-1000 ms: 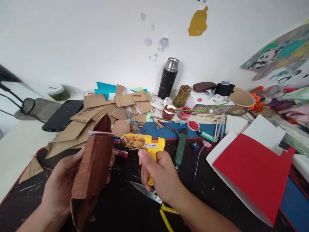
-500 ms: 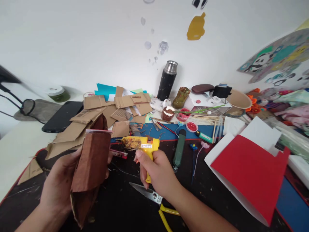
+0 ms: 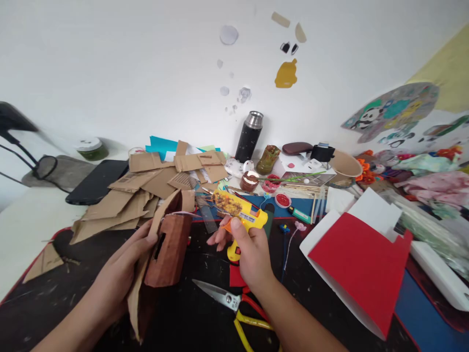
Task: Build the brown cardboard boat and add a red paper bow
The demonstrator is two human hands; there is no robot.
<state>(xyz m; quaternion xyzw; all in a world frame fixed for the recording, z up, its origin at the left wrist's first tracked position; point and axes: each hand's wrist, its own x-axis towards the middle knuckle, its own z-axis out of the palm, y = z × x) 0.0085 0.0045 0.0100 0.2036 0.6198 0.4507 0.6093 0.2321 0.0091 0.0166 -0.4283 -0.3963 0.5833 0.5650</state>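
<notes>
My left hand is closed around a brown-painted cardboard piece, a boxy body with a curved bare-cardboard flap along its left side and a dark slot in its face. A thin thread or glue strand crosses its top edge. In my right hand is a yellow glue gun, its stained nozzle pointing up and left above the far end of the cardboard piece, apart from it. Below my right hand lies a pair of scissors with yellow and red handles, blades to the left. Part of a red piece shows beneath the glue gun grip.
Torn cardboard scraps pile up at the back left beside a black laptop-like slab. A black thermos stands against the wall. Small paint pots sit mid-back. Red card lies at the right.
My left hand has turned the cardboard piece, showing its slotted face and bare flap. The glue gun has tilted, nozzle higher, and moved right. My view has tipped upward.
</notes>
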